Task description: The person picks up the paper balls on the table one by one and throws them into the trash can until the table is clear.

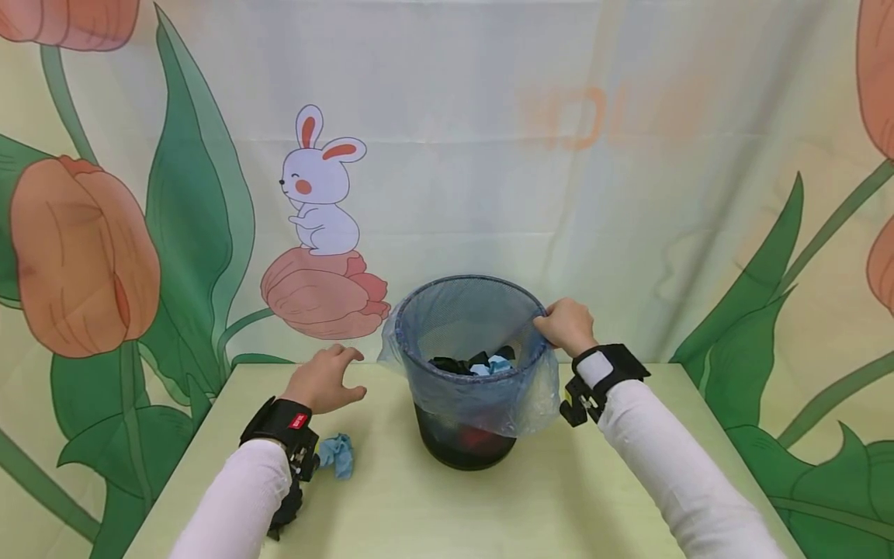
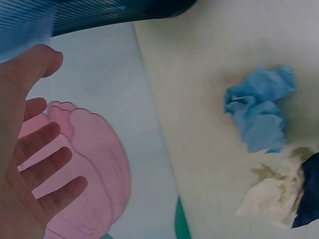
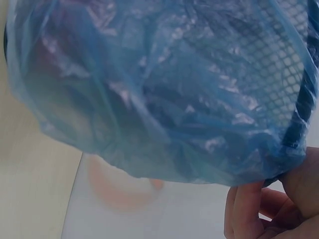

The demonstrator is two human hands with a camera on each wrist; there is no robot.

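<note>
A black mesh wastebasket [image 1: 464, 450] stands on the table, lined with a translucent blue plastic bag [image 1: 482, 404] folded over its rim. Crumpled black and light blue paper [image 1: 500, 363] lies inside. My right hand [image 1: 569, 326] pinches the bag and rim at the basket's right side; in the right wrist view the fingers [image 3: 246, 209] curl at the bag's edge. To the left of the basket, my left hand [image 1: 324, 380] is held in the air, fingers spread and holding nothing. Below it on the table lies a crumpled blue paper ball [image 1: 337, 455].
A crumpled black piece [image 1: 286, 511] lies by the left forearm, partly hidden. The left wrist view also shows a crumpled cream paper [image 2: 273, 196] beside a dark piece [image 2: 308, 191]. Behind the table [image 1: 377, 520] hangs a printed curtain [image 1: 454, 140] with a rabbit and tulips.
</note>
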